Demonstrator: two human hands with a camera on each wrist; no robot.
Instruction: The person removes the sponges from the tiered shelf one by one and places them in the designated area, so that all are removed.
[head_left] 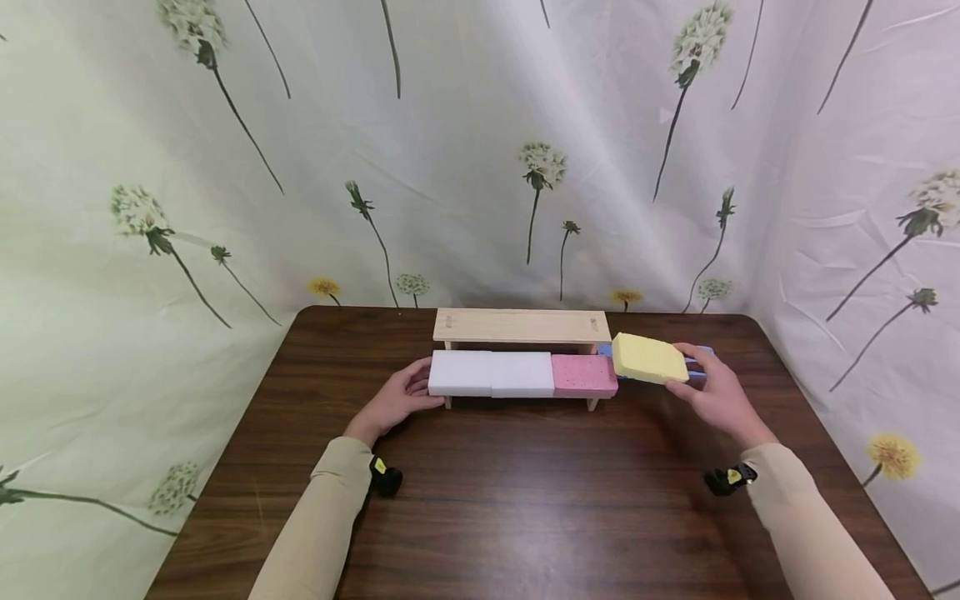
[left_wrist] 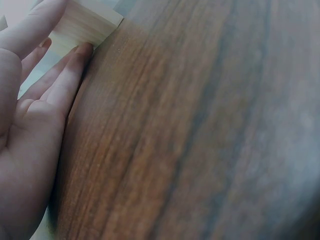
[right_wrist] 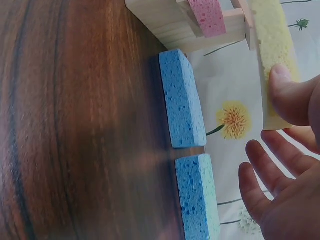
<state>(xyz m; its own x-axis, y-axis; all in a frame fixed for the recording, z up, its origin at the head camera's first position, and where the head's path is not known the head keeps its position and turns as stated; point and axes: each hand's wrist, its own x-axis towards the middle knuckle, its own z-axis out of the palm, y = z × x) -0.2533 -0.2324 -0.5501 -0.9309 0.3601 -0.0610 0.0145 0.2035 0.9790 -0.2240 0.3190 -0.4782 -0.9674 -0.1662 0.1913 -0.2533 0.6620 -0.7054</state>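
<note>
My right hand (head_left: 718, 397) pinches a yellow sponge (head_left: 649, 358) between thumb and fingers, held up in the air just right of a pink sponge (head_left: 584, 375). The pink one lies at the right end of a row on a two-level wooden rack (head_left: 522, 325), beside two white foam blocks (head_left: 461, 372). At the rack's left end is my left hand (head_left: 397, 400), its extended fingers touching the wood (left_wrist: 87, 25) in the left wrist view. The left thumb lies near the white block; whether it touches cannot be seen.
Two blue sponges (right_wrist: 182, 97) lie end to end on the dark wooden table (head_left: 555, 508), right of the rack and partly behind my right hand in the head view. A flower-print cloth (head_left: 465, 167) hangs behind the table and along its right side.
</note>
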